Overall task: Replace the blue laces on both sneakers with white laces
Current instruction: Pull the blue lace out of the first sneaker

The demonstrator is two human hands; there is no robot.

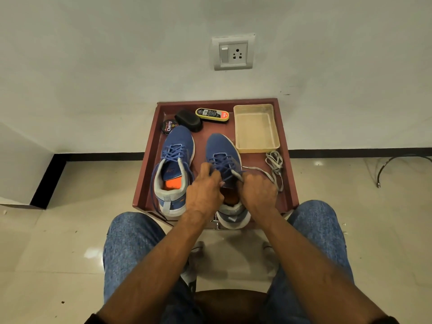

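While 2 arms reach up from the bottom of the frame, a big red tray sits in the middle. On it are 2 blue sneakers. The left sneaker has its blue laces in. Both hands are at the right sneaker. The left hand pinches a blue lace, fingers closed. The right hand is curled shut by the tongue; I cannot tell what it grips. White laces lie just right of it, below a tan tub.
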